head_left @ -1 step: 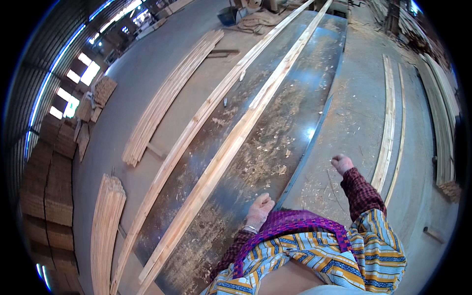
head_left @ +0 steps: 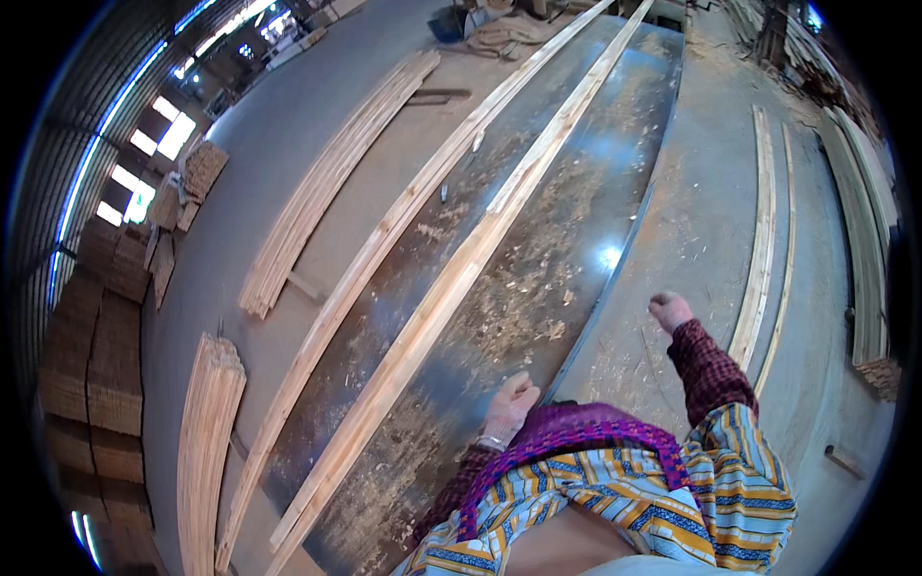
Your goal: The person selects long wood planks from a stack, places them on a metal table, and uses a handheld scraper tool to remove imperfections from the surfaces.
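Left hand point(head_left: 509, 408): it was held at the near right side of the desk point(head_left: 595, 173), its grip curled closed, with nothing visible in it; the palm was hidden
Right hand point(head_left: 669, 310): it was held out over the floor point(head_left: 701, 250), right of the desk, its grip likewise folded into a fist, with nothing seen in it
Right-hand wooden strip point(head_left: 423, 336): it ran lengthwise on the desk, left of the left hand and apart from it
Left-hand wooden strip point(head_left: 379, 235): it lay along the desk's left side, with a gap between the two
Wood shavings point(head_left: 538, 278): they littered the desk, and sweeping them aside would probably have given the strips a flatter bed
Good handling: strips so long and slender probably called for two well-spaced hands, level support against sagging, and fingers kept off splintery edges
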Demonstrator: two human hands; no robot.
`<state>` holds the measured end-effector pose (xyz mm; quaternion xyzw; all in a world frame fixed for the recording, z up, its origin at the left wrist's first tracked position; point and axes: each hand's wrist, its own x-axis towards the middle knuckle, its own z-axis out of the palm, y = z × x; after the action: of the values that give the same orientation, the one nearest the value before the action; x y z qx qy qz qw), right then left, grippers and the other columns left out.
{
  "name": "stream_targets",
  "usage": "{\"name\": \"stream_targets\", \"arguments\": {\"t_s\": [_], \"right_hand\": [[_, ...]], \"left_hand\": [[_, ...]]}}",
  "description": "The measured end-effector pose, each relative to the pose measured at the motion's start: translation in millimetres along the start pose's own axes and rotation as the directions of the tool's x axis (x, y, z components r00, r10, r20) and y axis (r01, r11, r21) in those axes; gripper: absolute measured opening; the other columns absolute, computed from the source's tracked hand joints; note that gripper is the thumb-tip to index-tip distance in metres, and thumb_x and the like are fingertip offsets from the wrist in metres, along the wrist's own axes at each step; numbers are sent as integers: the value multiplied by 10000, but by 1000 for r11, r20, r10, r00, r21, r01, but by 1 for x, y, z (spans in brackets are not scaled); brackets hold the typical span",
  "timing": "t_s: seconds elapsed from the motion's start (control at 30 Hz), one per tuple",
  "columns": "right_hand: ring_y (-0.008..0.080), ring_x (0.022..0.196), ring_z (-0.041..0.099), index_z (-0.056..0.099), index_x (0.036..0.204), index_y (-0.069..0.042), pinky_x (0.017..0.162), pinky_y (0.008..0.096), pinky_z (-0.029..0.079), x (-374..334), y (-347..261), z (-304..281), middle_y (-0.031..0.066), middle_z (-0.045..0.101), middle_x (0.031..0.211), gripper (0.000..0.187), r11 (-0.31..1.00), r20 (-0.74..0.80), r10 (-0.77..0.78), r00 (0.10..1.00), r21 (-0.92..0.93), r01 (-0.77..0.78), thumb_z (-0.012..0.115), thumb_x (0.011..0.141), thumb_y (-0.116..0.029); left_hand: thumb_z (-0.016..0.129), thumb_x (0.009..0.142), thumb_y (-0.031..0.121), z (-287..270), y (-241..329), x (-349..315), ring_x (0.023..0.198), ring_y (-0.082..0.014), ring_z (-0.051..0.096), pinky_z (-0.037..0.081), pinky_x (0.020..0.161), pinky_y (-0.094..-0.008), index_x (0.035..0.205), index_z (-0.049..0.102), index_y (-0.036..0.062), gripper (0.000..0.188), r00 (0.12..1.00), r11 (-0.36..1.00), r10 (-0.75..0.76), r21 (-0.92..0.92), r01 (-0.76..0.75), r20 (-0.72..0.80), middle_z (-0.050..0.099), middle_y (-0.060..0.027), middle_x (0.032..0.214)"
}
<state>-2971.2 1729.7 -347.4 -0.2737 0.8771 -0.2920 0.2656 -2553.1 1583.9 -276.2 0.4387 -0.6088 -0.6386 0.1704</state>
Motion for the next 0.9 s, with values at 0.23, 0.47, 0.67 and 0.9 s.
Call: {"name": "stream_targets", "arguments": {"t_s": [0.23, 0.47, 0.67, 0.9], "right_hand": [[287, 1023, 704, 704, 1151, -38, 909, 370, 537, 96, -101, -27, 167, 738, 1069, 333, 988, 20, -139, 990, -63, 140, 674, 891, -244], [317, 1070, 689, 680, 1213, -49, 943, 399, 532, 229, -216, -23, 176, 717, 1145, 398, 896, 171, -384, 907, -169, 411, 638, 879, -261], [351, 1098, 658, 659, 1249, -96, 930, 429, 527, 322, -312, -7, 178, 699, 1149, 403, 786, 344, -436, 832, -306, 538, 607, 889, -268], [364, 1156, 621, 632, 1289, -115, 963, 449, 505, 393, -337, -41, 168, 657, 1244, 414, 676, 325, -537, 778, -387, 628, 644, 909, -278]], "left_hand": [[727, 906, 172, -27, 57, 36, 942, -121, 611, 506, 814, -275, 1327, 591, 40, 462, 993, 980, -96, 168, 107, -74, 683, -72, 1090], [698, 913, 175, -41, 3, 24, 913, -155, 651, 517, 804, -314, 1296, 589, 9, 431, 895, 987, -147, -127, 102, -421, 706, -103, 1082], [633, 949, 97, -2, 45, 49, 574, -84, 480, 386, 502, -253, 1022, 626, 47, 89, 701, 857, -380, -516, 21, -604, 518, 33, 697], [605, 960, 204, 13, 48, 83, 494, -130, 453, 357, 441, -283, 836, 579, 71, 184, 252, 791, -594, -612, 12, -764, 530, -11, 656]]}}
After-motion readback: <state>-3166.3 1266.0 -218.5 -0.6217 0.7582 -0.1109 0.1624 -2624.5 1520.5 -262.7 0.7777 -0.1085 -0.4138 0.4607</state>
